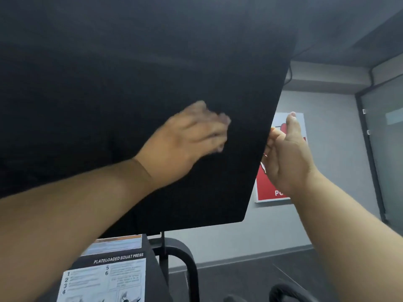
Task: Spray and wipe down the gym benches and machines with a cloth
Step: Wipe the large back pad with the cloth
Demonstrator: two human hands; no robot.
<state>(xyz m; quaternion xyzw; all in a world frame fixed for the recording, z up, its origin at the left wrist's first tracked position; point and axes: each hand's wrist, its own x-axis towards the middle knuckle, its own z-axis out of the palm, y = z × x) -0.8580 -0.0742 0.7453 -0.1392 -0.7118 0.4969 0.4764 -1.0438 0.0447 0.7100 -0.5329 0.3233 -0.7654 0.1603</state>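
A large black padded platform [130, 73] of the squat press machine fills most of the view, tilted towards me. My left hand [189, 136] lies against its face near the right side, fingers curled and blurred by motion. No cloth or spray bottle shows clearly; a pale smear at the fingertips is too blurred to name. My right hand [285, 155] is at the platform's right edge, with the fingers wrapped behind the edge and the thumb pointing up.
Below the platform is an instruction placard [104, 277] reading "PLATELOADED SQUAT PRESS", with a black curved frame tube [187, 258] beside it. A red and white poster [272, 188] hangs on the grey wall behind. A glass door [383, 149] stands at the right.
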